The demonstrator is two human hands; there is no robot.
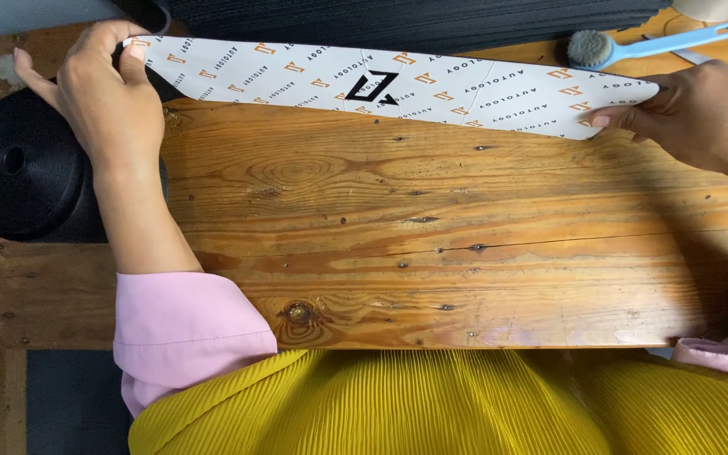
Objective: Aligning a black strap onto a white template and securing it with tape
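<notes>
Here each hand, left hand (111, 93) and right hand (701, 114), has its grip pinched closed on the printed white sheet (398, 84).

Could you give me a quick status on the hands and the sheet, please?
Left hand pinching printed white sheet at one end. Right hand pinching the other. Sheet stretched over wooden board. Nothing blocking.

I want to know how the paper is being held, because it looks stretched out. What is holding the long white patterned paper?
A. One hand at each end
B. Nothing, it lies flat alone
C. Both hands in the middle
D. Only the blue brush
A: the left hand pinches one end of the white patterned paper and the right hand pinches the other end, above the wooden board.
</notes>
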